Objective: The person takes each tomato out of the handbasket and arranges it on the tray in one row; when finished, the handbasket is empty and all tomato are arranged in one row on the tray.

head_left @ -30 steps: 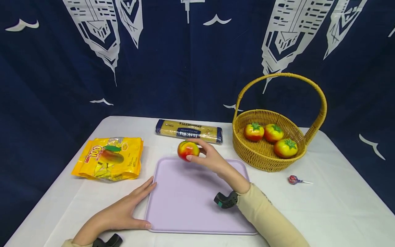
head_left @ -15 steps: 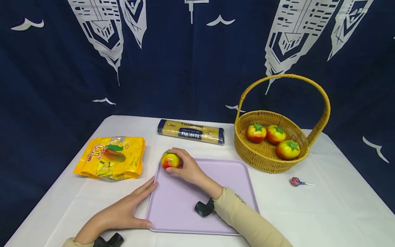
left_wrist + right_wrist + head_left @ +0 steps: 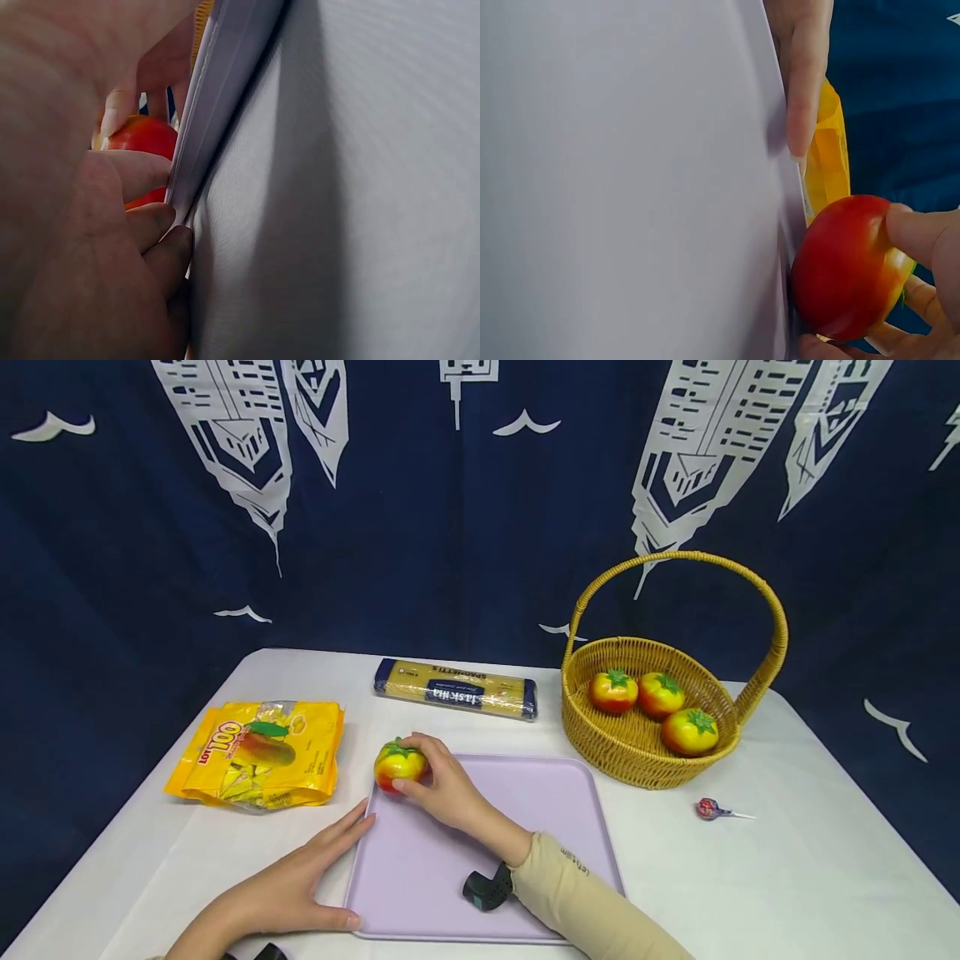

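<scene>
My right hand [image 3: 448, 787] grips a red and yellow tomato [image 3: 400, 765] with a green leafy top, fingers and thumb round its right side. It is at the far left corner of a pale purple tray [image 3: 525, 843]; whether it touches the tray I cannot tell. In the right wrist view the tomato [image 3: 849, 266] shows its red underside beside the tray's edge. My left hand [image 3: 288, 881] rests along the tray's left edge, fingers extended and thumb near the front corner. The left wrist view shows its fingers [image 3: 154, 225] against the tray rim [image 3: 206, 112].
A wicker basket [image 3: 618, 760] with a tall handle holds three similar tomatoes [image 3: 690, 732] at the back right. A lollipop [image 3: 708, 809] lies before it. Behind the tray is a spaghetti pack [image 3: 457, 689]; a yellow candy bag [image 3: 258, 756] lies to the left.
My right hand has carried the tomato left, from the middle of the tray's far edge to its far left corner. The left hand has stayed on the tray's left edge.
</scene>
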`<state>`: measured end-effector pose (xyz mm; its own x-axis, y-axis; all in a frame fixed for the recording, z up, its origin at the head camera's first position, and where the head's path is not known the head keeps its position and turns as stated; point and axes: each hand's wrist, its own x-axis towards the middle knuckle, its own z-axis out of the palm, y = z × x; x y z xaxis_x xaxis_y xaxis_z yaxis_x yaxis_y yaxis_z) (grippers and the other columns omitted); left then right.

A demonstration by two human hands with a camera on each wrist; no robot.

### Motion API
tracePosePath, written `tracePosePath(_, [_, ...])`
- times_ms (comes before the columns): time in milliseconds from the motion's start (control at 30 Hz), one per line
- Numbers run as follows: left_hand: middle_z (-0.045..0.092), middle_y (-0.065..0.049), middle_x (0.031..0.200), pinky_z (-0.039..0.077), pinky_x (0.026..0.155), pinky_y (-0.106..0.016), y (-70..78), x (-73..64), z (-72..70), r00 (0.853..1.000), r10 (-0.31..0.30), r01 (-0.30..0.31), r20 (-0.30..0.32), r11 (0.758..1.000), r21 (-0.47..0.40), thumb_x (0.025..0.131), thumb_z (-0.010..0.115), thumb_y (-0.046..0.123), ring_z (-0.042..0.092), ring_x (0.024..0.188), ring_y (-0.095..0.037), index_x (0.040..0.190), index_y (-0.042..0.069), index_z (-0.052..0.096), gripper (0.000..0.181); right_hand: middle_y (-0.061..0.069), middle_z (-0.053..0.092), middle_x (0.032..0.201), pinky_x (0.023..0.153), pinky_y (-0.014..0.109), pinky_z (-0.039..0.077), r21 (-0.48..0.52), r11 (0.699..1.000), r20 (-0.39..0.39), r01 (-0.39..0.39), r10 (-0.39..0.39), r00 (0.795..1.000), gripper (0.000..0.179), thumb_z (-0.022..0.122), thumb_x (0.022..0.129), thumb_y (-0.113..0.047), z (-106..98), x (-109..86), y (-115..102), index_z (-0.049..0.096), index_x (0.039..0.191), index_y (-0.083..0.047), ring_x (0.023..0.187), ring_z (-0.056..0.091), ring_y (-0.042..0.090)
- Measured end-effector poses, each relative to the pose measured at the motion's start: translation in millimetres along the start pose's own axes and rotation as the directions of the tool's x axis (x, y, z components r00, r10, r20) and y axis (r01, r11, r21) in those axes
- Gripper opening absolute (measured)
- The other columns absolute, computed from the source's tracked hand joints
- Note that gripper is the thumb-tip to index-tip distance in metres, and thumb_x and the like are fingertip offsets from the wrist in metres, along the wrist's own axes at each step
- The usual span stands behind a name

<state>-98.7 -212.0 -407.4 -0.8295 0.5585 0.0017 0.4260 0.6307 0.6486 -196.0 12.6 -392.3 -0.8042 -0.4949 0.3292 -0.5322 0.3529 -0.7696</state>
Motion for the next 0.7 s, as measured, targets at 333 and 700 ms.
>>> tracePosePath(333, [0.014,-0.009,0.154,0.031,0.095,-0.061,1.6,-3.2,0.0,1.0,0.03,-0.029,-0.011,0.999,0.013,0.073,0.069,0.059,0.025,0.133,-0.038,0.149,0.016,0.025,0.097,0.014,0.046,0.128,0.092,0.031,0.044,-0.071,0.997,-0.023,0.017,-0.019,1.0,0.063,0.078,0.076,-0.008,6.5,-5.7,2.1,0.046,0.131,-0.007,0.111,0.05,0.024])
tracePosePath(700, [0.014,-0.009,0.154,0.032,0.096,-0.061,0.6,-1.6,-0.5,0.999,0.039,-0.039,-0.019,0.999,0.025,0.074,0.069,0.058,0.026,0.133,-0.038,0.149,0.015,0.025,0.097,0.013,0.042,0.136,0.103,0.038,0.034,-0.093,0.995,0.014,0.027,-0.026,1.0,0.072,0.08,0.075,-0.01,3.7,-5.6,-2.0,0.042,0.136,-0.007,0.122,0.043,0.025])
